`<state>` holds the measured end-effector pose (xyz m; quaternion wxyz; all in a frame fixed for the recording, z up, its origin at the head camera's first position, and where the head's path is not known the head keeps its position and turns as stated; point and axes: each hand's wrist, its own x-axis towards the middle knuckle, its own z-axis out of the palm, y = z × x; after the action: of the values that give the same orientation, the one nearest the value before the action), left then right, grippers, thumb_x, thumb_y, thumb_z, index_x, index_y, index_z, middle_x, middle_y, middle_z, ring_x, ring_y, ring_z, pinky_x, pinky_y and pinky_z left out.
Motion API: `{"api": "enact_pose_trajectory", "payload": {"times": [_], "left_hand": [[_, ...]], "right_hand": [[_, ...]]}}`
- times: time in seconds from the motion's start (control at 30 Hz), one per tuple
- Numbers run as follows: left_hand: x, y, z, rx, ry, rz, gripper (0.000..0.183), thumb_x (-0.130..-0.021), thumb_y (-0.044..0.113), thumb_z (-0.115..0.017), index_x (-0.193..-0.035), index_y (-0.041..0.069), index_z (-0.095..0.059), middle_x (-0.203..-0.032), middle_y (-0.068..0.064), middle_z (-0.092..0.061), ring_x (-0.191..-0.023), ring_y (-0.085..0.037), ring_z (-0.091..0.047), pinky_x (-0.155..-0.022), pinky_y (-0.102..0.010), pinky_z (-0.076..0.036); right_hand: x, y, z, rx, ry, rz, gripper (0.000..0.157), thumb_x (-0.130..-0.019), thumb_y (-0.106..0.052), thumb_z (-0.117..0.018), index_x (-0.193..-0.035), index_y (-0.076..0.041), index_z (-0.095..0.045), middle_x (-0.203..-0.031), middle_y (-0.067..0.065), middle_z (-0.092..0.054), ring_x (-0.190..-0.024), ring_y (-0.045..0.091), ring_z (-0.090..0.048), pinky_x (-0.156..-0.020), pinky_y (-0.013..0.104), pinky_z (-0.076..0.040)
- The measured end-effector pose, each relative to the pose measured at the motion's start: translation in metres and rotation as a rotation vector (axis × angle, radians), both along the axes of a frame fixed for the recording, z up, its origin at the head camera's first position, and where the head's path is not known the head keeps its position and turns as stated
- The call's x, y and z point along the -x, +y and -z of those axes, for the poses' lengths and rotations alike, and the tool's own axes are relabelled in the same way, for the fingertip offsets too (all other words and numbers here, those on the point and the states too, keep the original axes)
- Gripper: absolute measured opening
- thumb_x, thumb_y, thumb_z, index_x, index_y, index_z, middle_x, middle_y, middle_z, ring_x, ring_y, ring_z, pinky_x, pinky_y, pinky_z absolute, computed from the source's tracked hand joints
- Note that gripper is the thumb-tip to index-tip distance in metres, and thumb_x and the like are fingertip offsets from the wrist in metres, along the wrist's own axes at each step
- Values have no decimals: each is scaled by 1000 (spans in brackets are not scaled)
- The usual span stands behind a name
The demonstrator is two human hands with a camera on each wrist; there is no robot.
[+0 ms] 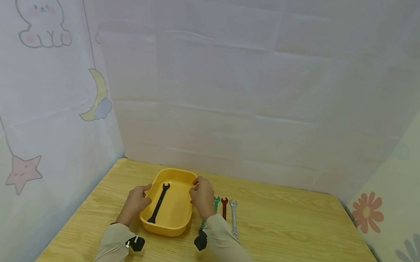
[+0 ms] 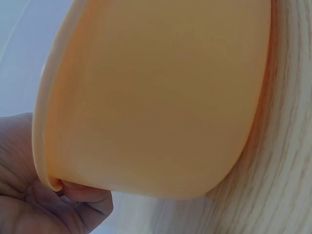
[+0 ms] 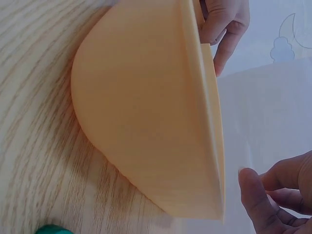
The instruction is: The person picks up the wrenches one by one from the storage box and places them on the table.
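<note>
A yellow plastic box (image 1: 165,230) stands on the table with a black open-end wrench (image 1: 159,202) lying lengthwise inside it. My left hand (image 1: 136,203) pinches the box's left rim; in the left wrist view its curled fingers (image 2: 95,202) sit under the lip. By the right rim is my right hand (image 1: 202,196). The right wrist view shows that hand's thumb and fingers loosely bent, with a gap between them and the rim. Partly behind the right forearm, a green wrench (image 1: 216,202), a red wrench (image 1: 224,207) and a silver wrench (image 1: 234,218) lie side by side.
The wooden table (image 1: 298,249) runs on to the right of the wrenches. A pale sheet (image 1: 216,83) hangs behind its far edge, and printed sheets stand on the left and right. Each sleeve carries a small black device at the wrist.
</note>
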<state>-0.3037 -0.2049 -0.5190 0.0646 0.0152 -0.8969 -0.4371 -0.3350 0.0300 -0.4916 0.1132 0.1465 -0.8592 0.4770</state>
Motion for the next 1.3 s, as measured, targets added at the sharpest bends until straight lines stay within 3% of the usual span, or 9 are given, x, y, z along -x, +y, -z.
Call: {"api": "enact_pose_trajectory", "payload": {"times": [0.17, 0.27, 0.5, 0.7, 0.93, 1.1, 1.3], "left_hand": [[0, 0, -1, 4, 11, 6, 58, -83, -11, -59, -141, -7, -50, -52, 2, -33, -48, -10, -22, -46, -24, -28], [0, 1, -1, 11, 12, 5, 58, -84, -11, -59, -141, -7, -50, -53, 3, -32, -49, -10, -21, -46, -24, -28], [-1, 0, 0, 14, 11, 1, 58, -83, -11, -59, -140, -7, -51, -54, 1, -37, -49, -10, -20, -46, -23, -27], [0, 0, 0, 16, 13, 0, 58, -83, -11, -59, -140, -8, -51, -57, -2, -42, -50, -10, -20, -46, -23, -28], [-1, 1, 2, -10, -2, 8, 59, -82, -12, -58, -141, -7, -50, -54, 2, -34, -50, -10, -19, -45, -24, -27], [0, 0, 3, -7, 12, 3, 59, -82, -13, -58, -140, -7, -51, -52, 4, -31, -49, -9, -18, -44, -22, -26], [0, -1, 1, -3, 16, 7, 58, -83, -12, -58, -140, -7, -50, -54, 0, -39, -49, -10, -19, -45, -23, -27]], "right_hand": [[-1, -8, -3, 6, 1, 0, 8, -90, 7, -60, -96, 3, -63, -79, 10, -57, -50, 12, -61, -46, 22, -51], [-3, -12, -5, 3, -5, -3, 7, -89, 7, -60, -95, 3, -63, -80, 11, -58, -50, 12, -61, -46, 22, -51], [-5, -21, -7, 0, 3, -24, 5, -89, 8, -60, -89, 3, -61, -77, 10, -55, -48, 12, -60, -45, 22, -50], [-6, -30, -4, -15, -8, -17, 17, -90, 8, -61, -81, -5, -53, -70, 5, -53, -46, 9, -58, -44, 21, -49], [-10, -40, 2, -9, 42, -27, 20, -87, 10, -63, -78, -3, -51, -67, 4, -50, -44, 10, -58, -43, 20, -48], [-10, -45, 4, -20, 22, -30, 24, -87, 11, -62, -76, -6, -48, -67, 3, -48, -45, 9, -57, -43, 19, -48], [-11, -51, 4, -47, 9, -20, 26, -87, 10, -63, -76, -7, -47, -64, 3, -47, -44, 7, -56, -43, 19, -48]]}}
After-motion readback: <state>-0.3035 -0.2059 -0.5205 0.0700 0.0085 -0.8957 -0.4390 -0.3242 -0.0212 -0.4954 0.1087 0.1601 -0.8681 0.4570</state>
